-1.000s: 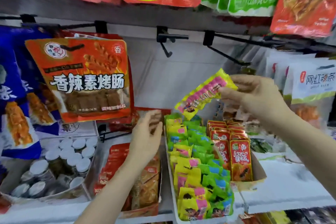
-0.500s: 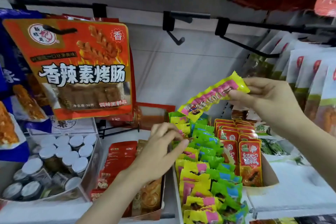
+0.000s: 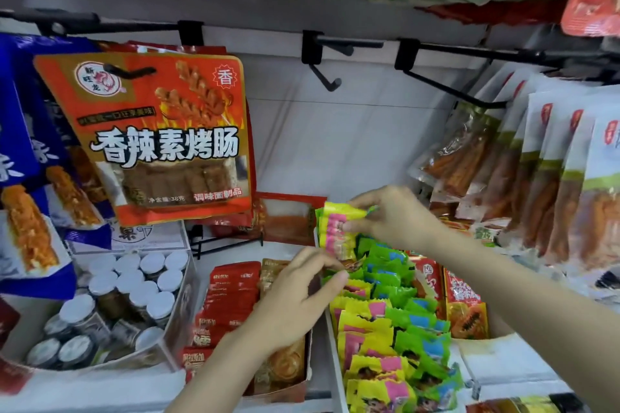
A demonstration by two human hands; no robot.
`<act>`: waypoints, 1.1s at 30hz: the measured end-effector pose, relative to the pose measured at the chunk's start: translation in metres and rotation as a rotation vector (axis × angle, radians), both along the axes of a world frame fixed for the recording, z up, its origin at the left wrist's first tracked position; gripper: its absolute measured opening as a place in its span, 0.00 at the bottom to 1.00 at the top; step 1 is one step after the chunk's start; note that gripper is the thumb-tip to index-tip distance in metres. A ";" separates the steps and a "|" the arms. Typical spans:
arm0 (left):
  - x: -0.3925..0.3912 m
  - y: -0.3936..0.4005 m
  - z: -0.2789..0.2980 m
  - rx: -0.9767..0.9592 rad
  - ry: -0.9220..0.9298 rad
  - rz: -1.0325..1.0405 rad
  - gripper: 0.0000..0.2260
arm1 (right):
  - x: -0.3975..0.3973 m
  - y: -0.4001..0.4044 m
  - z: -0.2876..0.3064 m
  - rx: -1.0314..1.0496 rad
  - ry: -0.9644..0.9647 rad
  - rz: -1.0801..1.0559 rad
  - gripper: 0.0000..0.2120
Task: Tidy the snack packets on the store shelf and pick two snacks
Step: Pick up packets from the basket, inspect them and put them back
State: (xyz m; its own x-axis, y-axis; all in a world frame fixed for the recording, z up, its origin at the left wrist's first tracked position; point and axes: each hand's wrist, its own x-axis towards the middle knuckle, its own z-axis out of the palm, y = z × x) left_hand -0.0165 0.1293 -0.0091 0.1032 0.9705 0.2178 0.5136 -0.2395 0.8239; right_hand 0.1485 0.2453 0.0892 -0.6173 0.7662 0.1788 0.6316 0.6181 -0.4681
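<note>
A white tray (image 3: 330, 339) on the shelf holds several small yellow-pink packets (image 3: 364, 322) and green-blue packets (image 3: 391, 265). My right hand (image 3: 392, 218) pinches a yellow-pink packet (image 3: 335, 228) and holds it upright at the tray's back end. My left hand (image 3: 295, 298) reaches in from the lower left, and its curled fingertips touch the packets at the tray's left rim. Whether it grips one I cannot tell.
A box of red and brown packets (image 3: 231, 298) sits left of the tray, and a box of capped jars (image 3: 127, 292) further left. Orange-red packets (image 3: 464, 305) stand right of the tray. A large orange bag (image 3: 161, 141) hangs on a hook; two bare hooks (image 3: 327, 77) jut out above.
My right hand has brought the yellow-pink packet down from mid-air to the back of the tray. My left hand has moved right and forward onto the packets at the tray's left side.
</note>
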 end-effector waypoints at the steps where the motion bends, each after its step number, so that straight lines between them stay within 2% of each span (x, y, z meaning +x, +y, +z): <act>1: 0.000 0.001 0.001 -0.004 -0.012 0.003 0.18 | -0.009 0.001 -0.005 0.036 -0.086 0.021 0.06; 2: 0.000 0.001 0.001 -0.008 -0.021 0.004 0.18 | -0.013 0.002 -0.008 0.042 -0.155 0.025 0.10; 4: -0.001 0.001 0.000 -0.010 -0.045 0.004 0.17 | -0.013 0.007 -0.010 0.017 -0.274 0.005 0.05; 5: -0.001 0.001 -0.001 -0.003 -0.056 0.005 0.16 | -0.011 0.009 -0.008 -0.036 -0.299 0.005 0.12; 6: -0.002 0.001 -0.002 0.007 -0.062 0.006 0.16 | -0.007 0.009 -0.006 -0.109 -0.279 -0.002 0.15; 8: -0.002 0.001 -0.004 0.014 -0.064 0.019 0.16 | -0.003 0.009 -0.003 -0.216 -0.167 0.028 0.13; 10: -0.001 0.001 -0.006 0.017 -0.064 0.047 0.17 | -0.004 0.010 -0.006 -0.172 -0.139 0.049 0.09; 14: 0.000 0.003 -0.002 0.049 -0.049 0.080 0.13 | -0.008 0.007 -0.023 -0.010 -0.161 -0.008 0.07; 18: 0.003 0.009 0.001 0.045 -0.054 0.064 0.15 | -0.011 0.005 -0.029 -0.017 -0.230 0.052 0.06; 20: 0.003 0.010 0.000 0.068 -0.053 0.069 0.18 | -0.009 0.009 -0.024 -0.069 -0.155 0.053 0.05; 23: 0.000 0.008 -0.001 0.077 -0.057 0.056 0.18 | 0.000 0.019 -0.018 0.006 -0.049 -0.053 0.05; 27: -0.002 0.005 -0.001 0.085 -0.041 0.030 0.15 | 0.002 0.022 -0.026 0.100 -0.269 -0.042 0.12; 33: -0.003 0.003 0.001 0.083 -0.029 0.039 0.12 | -0.006 0.024 -0.035 0.154 -0.298 0.007 0.12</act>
State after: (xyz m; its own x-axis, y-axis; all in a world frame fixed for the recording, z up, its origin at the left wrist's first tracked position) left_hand -0.0195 0.1325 -0.0077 0.0579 0.9522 0.3000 0.4999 -0.2878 0.8169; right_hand 0.1423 0.2689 0.0542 -0.6648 0.7399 0.1030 0.7223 0.6718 -0.1642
